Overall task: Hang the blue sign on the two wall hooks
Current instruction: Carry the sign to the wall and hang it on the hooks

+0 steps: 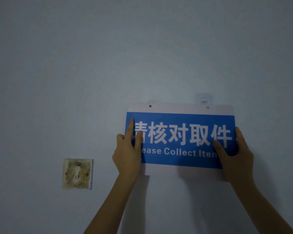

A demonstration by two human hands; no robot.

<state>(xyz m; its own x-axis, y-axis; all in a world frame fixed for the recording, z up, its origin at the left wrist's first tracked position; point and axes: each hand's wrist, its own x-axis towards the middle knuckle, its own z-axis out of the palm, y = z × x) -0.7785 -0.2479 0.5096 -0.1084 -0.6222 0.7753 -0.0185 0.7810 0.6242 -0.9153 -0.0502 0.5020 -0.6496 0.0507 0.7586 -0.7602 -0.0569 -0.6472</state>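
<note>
both forearms rise from below, the left hand (127, 149) and right hand (235, 154) each pinching a side edge of the blue sign (181, 141), thumbs on its face, fingers behind or spread along it, pressing it against the wall (91, 65). the board looks thin, stiff and light, best held at its ends. its two top holes sit just below the left hook (150, 101) and right hook (203, 100), seemingly not yet hung. a stained switch plate (77, 173) sits well apart to the left; nothing blocks the way.
</note>
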